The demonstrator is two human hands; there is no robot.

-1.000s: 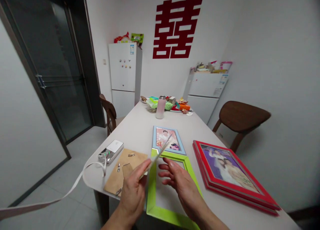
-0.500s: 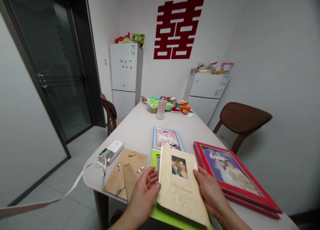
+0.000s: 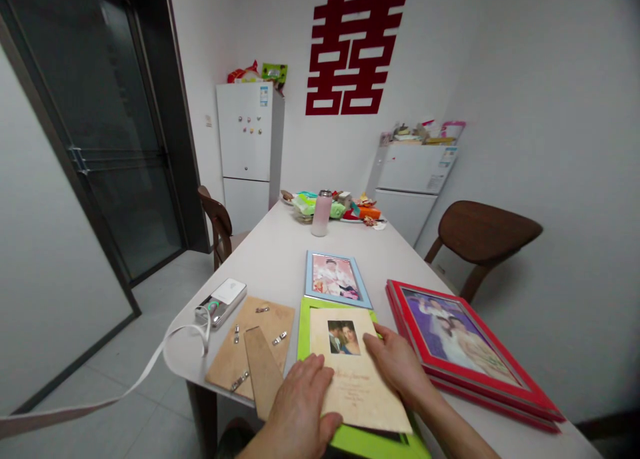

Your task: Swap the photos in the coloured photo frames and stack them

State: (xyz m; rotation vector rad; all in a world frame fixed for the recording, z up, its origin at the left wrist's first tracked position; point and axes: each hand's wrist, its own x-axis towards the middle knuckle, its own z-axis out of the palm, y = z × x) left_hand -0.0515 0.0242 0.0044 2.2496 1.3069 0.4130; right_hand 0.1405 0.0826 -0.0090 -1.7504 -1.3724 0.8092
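Note:
A cream paper sheet (image 3: 357, 392) with a small printed photo of two people lies over the lime-green picture frame (image 3: 303, 329), slightly askew, its lower right corner over the frame's border. My left hand (image 3: 305, 406) rests on the sheet's lower left side with fingers stretched out. At the sheet's right edge is my right hand (image 3: 397, 366), thumb on top and fingers along the edge, gripping it. Left of the green frame lies a brown backing board (image 3: 227, 352) with metal clips and a stand leg (image 3: 263, 366). Part of the green frame is hidden under sheet and hands.
A blue framed photo (image 3: 337, 279) lies beyond the green frame. Red framed photos (image 3: 465, 339) are stacked at right. A silver device (image 3: 223, 302) with a white strap sits at left. Farther back are a pink bottle (image 3: 321, 214) and assorted packets (image 3: 367, 212). Chairs flank the table.
The sheet has come down and left onto the green frame, lying flatter. My left hand has moved from beside its edge onto it. My right hand has moved left with the sheet.

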